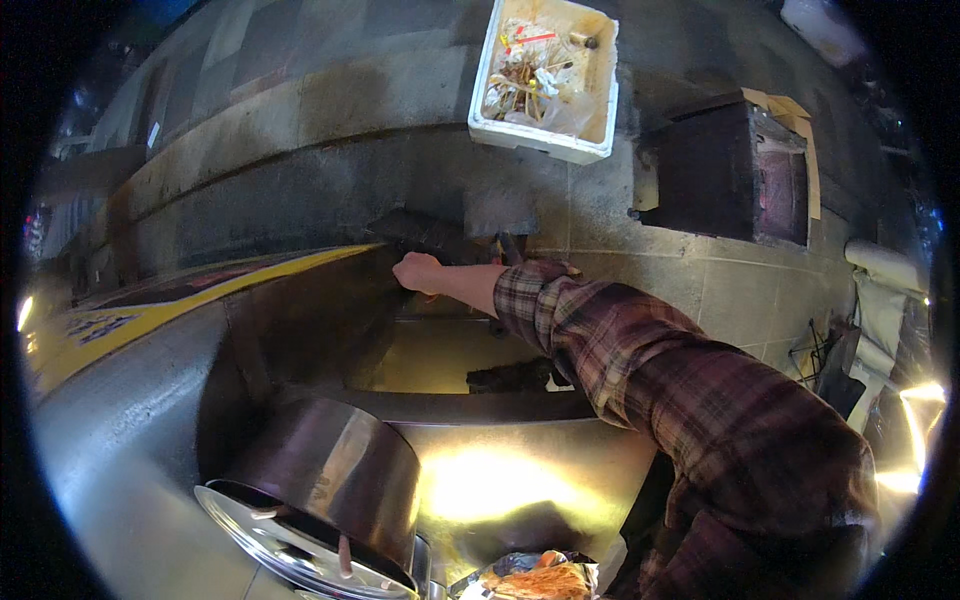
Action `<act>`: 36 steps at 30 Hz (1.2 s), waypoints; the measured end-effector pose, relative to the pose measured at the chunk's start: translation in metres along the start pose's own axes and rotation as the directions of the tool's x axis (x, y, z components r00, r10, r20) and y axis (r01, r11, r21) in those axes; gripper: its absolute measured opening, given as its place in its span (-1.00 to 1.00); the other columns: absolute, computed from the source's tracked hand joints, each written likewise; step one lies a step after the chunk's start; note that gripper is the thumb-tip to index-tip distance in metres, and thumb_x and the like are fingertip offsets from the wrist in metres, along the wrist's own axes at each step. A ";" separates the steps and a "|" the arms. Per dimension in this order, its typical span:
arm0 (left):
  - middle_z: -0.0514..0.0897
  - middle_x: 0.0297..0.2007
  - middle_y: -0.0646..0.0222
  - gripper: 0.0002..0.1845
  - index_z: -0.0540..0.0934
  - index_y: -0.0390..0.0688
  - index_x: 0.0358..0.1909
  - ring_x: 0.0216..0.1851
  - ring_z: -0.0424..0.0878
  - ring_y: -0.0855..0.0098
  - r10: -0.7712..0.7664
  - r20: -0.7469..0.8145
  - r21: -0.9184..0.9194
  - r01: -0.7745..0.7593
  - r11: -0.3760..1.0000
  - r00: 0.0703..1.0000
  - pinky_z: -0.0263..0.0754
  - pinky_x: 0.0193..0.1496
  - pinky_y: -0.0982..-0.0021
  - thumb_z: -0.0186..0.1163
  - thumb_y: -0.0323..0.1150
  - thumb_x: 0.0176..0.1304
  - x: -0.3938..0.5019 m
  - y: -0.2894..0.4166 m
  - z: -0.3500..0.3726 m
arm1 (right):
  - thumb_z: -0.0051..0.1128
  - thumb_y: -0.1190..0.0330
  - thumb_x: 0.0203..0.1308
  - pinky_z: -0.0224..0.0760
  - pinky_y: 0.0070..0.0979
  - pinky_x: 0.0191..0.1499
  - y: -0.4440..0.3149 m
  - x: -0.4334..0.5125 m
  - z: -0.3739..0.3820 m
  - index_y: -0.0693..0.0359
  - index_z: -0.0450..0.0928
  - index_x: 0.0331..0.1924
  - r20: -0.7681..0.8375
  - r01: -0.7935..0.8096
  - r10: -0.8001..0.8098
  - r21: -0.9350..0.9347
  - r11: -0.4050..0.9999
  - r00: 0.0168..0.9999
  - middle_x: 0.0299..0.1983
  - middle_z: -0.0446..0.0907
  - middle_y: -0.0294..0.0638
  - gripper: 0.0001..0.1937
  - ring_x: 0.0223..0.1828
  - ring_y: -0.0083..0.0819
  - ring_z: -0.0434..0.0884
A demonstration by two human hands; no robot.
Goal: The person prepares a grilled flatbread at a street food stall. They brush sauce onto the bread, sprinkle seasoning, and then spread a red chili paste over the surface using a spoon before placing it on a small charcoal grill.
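Observation:
My right hand [418,272], in a plaid sleeve, reaches across the middle of the view with its fingers curled. It is beside the upper edge of a dark panel of a metal stand or cart; whether it grips anything is hidden. Something small and orange shows under the wrist. Below the hand lies a recess with a yellowish metal surface [427,356] and a dark object [510,377] in it. A large metal pot [337,472] stands at the lower left, its shiny lid [277,544] tilted against the opening. My left hand is out of view.
A white foam box [541,142] with thin sticks and litter stands on the paving at the top. To its right is a dark box [705,172] with cardboard. A plastic bag with orange-brown contents [540,577] lies at the bottom. A yellow banner [150,326] lines the left edge.

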State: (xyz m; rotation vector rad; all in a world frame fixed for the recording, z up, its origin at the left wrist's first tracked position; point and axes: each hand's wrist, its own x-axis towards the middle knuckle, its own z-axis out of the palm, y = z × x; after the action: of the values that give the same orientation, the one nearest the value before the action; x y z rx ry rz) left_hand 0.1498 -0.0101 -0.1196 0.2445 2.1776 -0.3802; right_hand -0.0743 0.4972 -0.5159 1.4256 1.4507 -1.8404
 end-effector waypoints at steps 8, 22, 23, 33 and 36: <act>0.47 0.00 -0.12 -0.62 0.46 -0.31 0.06 0.01 0.45 -0.02 0.070 -0.064 -0.089 -0.076 0.993 0.995 0.37 0.10 0.16 0.00 -0.33 0.26 0.042 0.019 -0.015 | -0.19 0.20 0.37 0.59 -0.03 -0.24 -0.036 -0.085 -0.054 0.36 0.44 -0.15 -0.100 0.071 -0.028 0.462 0.884 0.995 -0.34 0.54 0.08 -0.66 -0.32 -0.07 0.60; 0.47 0.00 -0.08 -0.63 0.46 -0.32 0.05 0.01 0.45 0.03 0.294 -0.222 -0.270 -0.348 0.898 0.930 0.37 0.09 0.19 0.00 -0.35 0.27 0.087 0.105 -0.043 | -0.10 0.39 0.31 0.53 -0.43 -0.50 0.074 -0.302 -0.217 0.52 0.20 0.17 -0.261 0.492 -0.494 0.761 0.423 0.829 -0.35 0.60 0.10 -0.56 -0.55 -0.36 0.59; 0.47 0.00 -0.08 -0.64 0.46 -0.32 0.05 0.01 0.45 0.03 0.311 -0.231 -0.285 -0.370 0.884 0.922 0.37 0.09 0.19 0.00 -0.35 0.27 0.087 0.115 -0.044 | -0.06 0.38 0.30 0.53 -0.40 -0.45 0.098 -0.330 -0.228 0.50 0.19 0.20 -0.292 0.507 -0.504 0.780 0.366 0.813 -0.33 0.60 0.10 -0.53 -0.53 -0.35 0.59; 0.48 -0.01 -0.05 -0.64 0.46 -0.32 0.05 0.01 0.46 0.06 0.378 -0.294 -0.488 -0.478 0.730 0.878 0.37 0.09 0.21 -0.01 -0.36 0.28 0.034 0.203 -0.026 | 0.02 0.33 0.32 0.45 -0.41 -0.19 0.333 -0.587 -0.306 0.19 0.13 0.37 -0.530 0.578 -0.289 0.808 0.114 0.797 -0.16 0.59 -0.04 -0.44 -0.41 -0.46 0.53; 0.48 -0.01 -0.04 -0.65 0.46 -0.32 0.05 0.01 0.46 0.07 0.380 -0.297 -0.535 -0.482 0.693 0.876 0.38 0.09 0.22 -0.01 -0.36 0.28 0.013 0.221 -0.015 | 0.01 0.37 0.32 0.39 -0.52 -0.26 0.401 -0.618 -0.303 0.11 0.22 0.34 -0.574 0.584 -0.216 0.811 -0.017 0.790 -0.18 0.57 -0.13 -0.49 -0.46 -0.56 0.45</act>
State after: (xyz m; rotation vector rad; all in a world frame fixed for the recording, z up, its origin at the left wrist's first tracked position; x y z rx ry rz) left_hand 0.1989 0.2021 -0.1622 0.4320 2.1883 0.6233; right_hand 0.6312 0.4455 -0.1503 1.9436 0.4823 -3.5765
